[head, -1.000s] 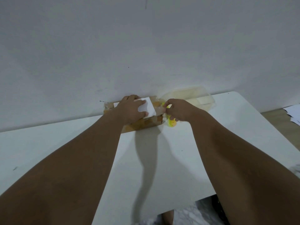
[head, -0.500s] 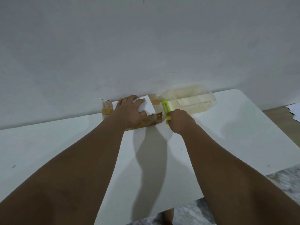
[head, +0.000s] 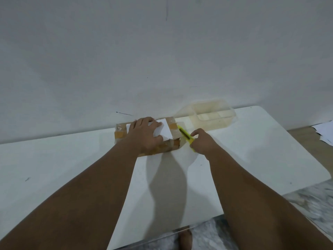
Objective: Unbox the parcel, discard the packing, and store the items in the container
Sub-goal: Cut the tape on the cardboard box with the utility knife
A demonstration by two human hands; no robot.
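While the left hand (head: 146, 134) presses spread on the taped parcel (head: 173, 130), the right hand (head: 203, 141) grips a yellow cutter (head: 185, 135); unpacking remains, container (head: 212, 116) empty.

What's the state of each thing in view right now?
parcel: taped shut, flat on the table, pinned under the left hand.
left hand: flat on the parcel's top.
right hand: closed grip on the knife.
yellow utility knife: held at the parcel's right edge.
clear container: open, lidless; contents unclear.
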